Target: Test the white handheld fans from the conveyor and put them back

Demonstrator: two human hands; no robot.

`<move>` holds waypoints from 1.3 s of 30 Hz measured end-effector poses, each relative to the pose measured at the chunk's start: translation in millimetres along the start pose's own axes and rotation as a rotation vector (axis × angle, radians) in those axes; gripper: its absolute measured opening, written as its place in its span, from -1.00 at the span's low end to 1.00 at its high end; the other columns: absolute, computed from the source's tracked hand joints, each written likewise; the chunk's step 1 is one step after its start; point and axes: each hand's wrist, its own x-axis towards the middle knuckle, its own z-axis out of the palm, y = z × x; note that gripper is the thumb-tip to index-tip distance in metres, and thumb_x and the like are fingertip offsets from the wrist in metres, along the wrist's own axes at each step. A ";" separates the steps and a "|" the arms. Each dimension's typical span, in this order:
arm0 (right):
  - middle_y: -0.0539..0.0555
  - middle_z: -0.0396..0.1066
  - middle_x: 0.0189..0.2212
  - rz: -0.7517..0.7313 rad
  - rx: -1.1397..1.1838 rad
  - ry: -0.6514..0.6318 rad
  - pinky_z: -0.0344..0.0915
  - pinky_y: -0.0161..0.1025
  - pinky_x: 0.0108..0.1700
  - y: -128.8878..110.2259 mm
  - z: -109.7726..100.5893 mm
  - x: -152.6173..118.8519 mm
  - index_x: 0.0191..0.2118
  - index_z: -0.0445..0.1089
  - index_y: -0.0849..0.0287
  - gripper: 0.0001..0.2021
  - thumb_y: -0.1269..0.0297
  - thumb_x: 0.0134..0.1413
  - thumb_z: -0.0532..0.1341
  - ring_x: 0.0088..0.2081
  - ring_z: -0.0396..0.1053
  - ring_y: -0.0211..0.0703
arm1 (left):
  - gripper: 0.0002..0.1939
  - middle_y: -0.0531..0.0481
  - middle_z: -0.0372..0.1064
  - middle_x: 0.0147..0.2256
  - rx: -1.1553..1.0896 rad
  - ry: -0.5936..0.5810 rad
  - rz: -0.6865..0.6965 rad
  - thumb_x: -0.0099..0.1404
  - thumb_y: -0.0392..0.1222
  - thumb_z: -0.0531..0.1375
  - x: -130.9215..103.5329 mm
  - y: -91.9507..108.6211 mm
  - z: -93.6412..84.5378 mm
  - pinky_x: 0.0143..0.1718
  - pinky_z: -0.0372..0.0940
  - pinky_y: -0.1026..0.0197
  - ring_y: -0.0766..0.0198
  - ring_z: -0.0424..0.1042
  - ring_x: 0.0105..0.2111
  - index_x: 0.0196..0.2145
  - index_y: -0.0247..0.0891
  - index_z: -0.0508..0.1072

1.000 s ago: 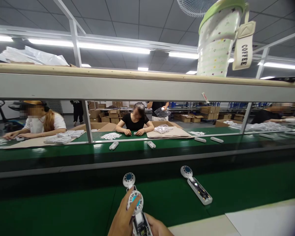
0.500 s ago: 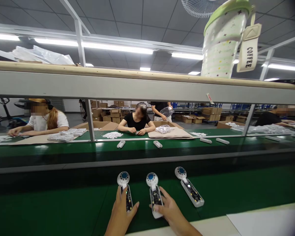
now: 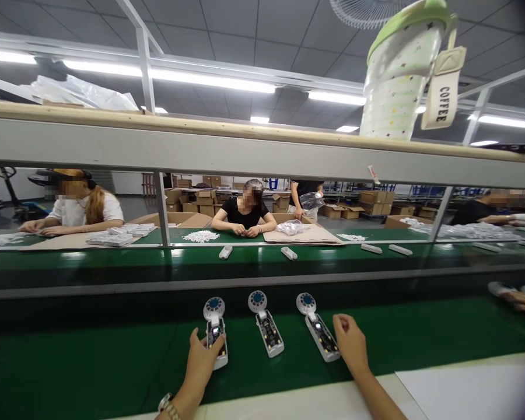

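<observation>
Under fluorescent ceiling lights, three handheld fans are laid on the green conveyor belt [image 3: 91,361]; the left fan [image 3: 214,330] is grasped by left hand [image 3: 201,364] fingers, right hand [image 3: 350,344] fingers loosely curled, empty.

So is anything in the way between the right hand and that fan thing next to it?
No. The right hand is just beside the rightmost fan unit, with only bare green belt between them. The left hand already touches the leftmost unit.
</observation>
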 end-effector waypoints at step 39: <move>0.15 0.39 -0.15 -0.797 0.090 -0.200 0.38 -0.04 -0.15 -26.7 38.1 -93.2 -0.01 0.18 0.09 -0.52 0.47 -0.16 0.07 -0.13 0.39 0.04 | -0.70 -0.09 0.43 -0.32 -0.046 -0.453 0.471 -0.11 -0.30 0.26 -64.4 10.1 5.9 -0.02 0.24 0.01 0.03 0.37 -0.13 -0.33 -0.26 0.40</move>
